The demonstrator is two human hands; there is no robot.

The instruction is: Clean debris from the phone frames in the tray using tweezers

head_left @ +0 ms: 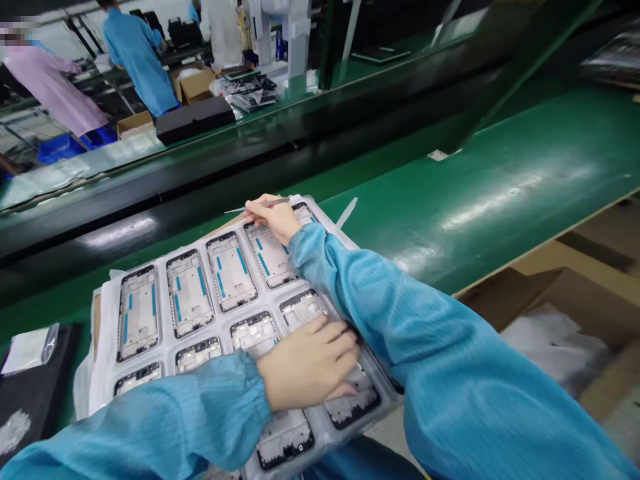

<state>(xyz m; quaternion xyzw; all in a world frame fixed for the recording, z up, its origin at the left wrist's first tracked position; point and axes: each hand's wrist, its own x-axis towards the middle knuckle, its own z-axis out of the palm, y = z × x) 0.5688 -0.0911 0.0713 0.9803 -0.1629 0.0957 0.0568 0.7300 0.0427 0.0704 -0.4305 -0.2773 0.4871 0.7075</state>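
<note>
A pale plastic tray (161, 293) holds several phone middle frames, black-rimmed with silvery inner plates; those in the far row carry blue strips. My left hand (313, 363) lies palm down over a phone frame (303, 308) in the near row, fingers slightly apart and holding nothing. At the tray's far edge, my right hand (273, 217) grips slim tweezers (236, 211), whose pointed end faces left. Both blue sleeves cover parts of the tray and some frames. A phone frame (137, 313) at the far left shows fully.
The tray extends over the near edge of a green bench (500, 180). A black slab (60, 380) with a small plastic bag (31, 350) is at left. An open cardboard box (595, 293) stands at right. Beyond the dark rail (200, 177), co-workers in blue (133, 60) and pink (57, 87) are visible.
</note>
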